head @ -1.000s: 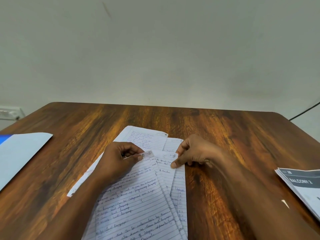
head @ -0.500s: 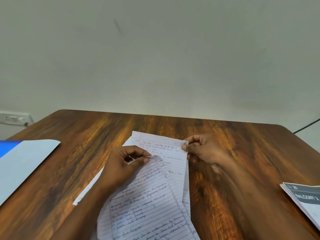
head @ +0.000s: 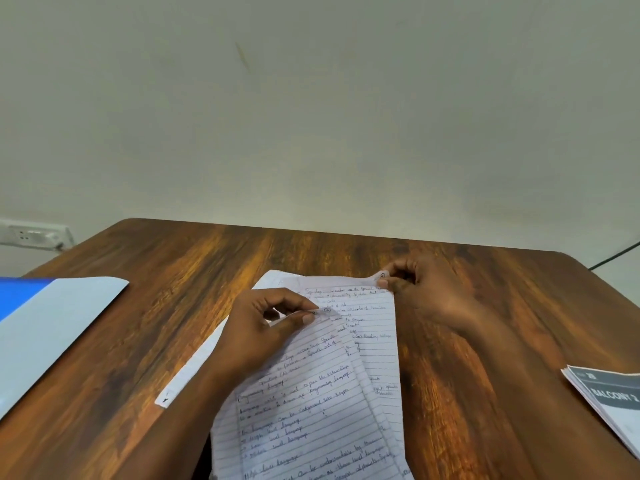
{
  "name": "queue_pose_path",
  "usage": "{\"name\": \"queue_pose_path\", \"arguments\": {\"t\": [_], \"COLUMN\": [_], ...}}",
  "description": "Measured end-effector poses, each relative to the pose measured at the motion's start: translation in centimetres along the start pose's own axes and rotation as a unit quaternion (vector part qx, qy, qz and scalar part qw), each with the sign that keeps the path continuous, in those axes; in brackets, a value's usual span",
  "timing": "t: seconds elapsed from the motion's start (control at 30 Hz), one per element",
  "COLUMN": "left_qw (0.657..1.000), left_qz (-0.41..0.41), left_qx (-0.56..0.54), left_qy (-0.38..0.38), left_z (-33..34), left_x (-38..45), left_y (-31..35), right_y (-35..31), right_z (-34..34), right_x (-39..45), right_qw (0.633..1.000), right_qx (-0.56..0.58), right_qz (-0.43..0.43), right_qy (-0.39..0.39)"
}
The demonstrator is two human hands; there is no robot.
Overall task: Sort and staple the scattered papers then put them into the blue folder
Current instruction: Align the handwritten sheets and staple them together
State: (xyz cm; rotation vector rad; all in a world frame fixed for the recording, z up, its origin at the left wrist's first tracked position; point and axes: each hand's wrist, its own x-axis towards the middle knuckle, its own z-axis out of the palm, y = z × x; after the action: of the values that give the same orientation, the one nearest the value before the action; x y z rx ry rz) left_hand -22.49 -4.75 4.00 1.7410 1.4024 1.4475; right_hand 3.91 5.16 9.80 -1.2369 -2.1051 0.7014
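At lower centre of the frame, the top corner of a lined, handwritten white sheet [head: 304, 393] is pinched by the left hand [head: 258, 332]. A second lined sheet [head: 372, 327] behind it is gripped at its upper right corner by the right hand [head: 429, 292]. The open blue folder with pale inner flap [head: 52, 327] lies at the left edge on the brown wooden table [head: 194, 271]; a grey-covered booklet [head: 613, 400] is seen at lower right.

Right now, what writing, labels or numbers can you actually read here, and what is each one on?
"BALCONY 2": white capitals on the grey band of the booklet at the table's right edge; a small number above it is too blurred to read.
Lined sheets pinched by the left hand and right hand: blue handwriting, mostly too blurred; "language" recurs.
Circled page numbers at the pinched corners: unreadable.
Blue folder: no text.
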Motion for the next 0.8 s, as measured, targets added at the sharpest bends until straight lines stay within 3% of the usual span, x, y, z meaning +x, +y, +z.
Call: {"name": "queue_pose_path", "arguments": {"t": [0.23,0.37,0.5,0.8], "left_qw": [1.0,0.999,0.998,0.992], "left_qz": [-0.015,-0.018,-0.029,-0.05], "left_qx": [0.013,0.028,0.039,0.033], "left_qy": [-0.008,0.001,0.037,0.109], "left_z": [0.6,0.6,0.1,-0.1], "left_x": [-0.3,-0.2,0.0,0.0], "left_y": [0.0,-0.2,-0.7,-1.2], "right_y": [-0.9,-1.6,-1.9,-2.3], "right_z": [1.7,4.4,6.4,7.6], "right_x": [-0.4,-0.5,-0.9,-1.2], "right_qw": [0.994,0.983,0.971,0.97], "right_qx": [0.058,0.168,0.211,0.234], "right_qz": [0.002,0.055,0.098,0.063], "right_qy": [-0.097,-0.043,-0.063,0.008]}}
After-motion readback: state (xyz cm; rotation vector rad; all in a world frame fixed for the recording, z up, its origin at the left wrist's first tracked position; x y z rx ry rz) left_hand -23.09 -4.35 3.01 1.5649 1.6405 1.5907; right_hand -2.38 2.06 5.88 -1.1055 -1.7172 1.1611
